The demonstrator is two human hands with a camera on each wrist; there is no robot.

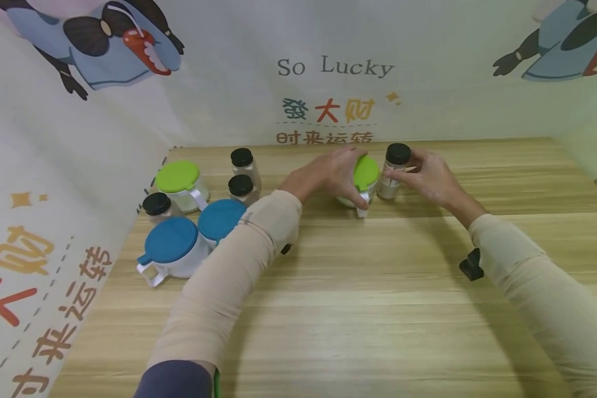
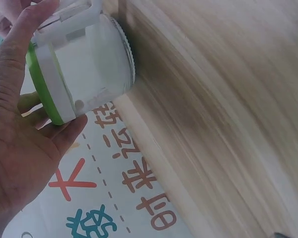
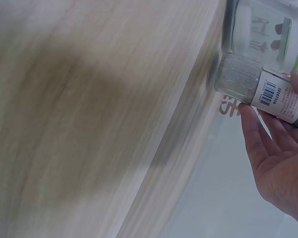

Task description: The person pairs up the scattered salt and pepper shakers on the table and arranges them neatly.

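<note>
Both gripping: left fingers (image 2: 68,135), green-lidded jar (image 2: 92,69); right fingers (image 3: 253,136), bottle (image 3: 246,79); barcode (image 3: 267,93) only in right wrist view.

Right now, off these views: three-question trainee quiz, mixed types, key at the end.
1. What colour is the lid of the jar in the left grip? a) blue b) green c) black
2. How many blue-lidded jars are in sight on the table?
3. True or false: in the head view, the bottle in the right grip is to the right of the jar in the left grip.

Key: 1 b; 2 two; 3 true.
</note>
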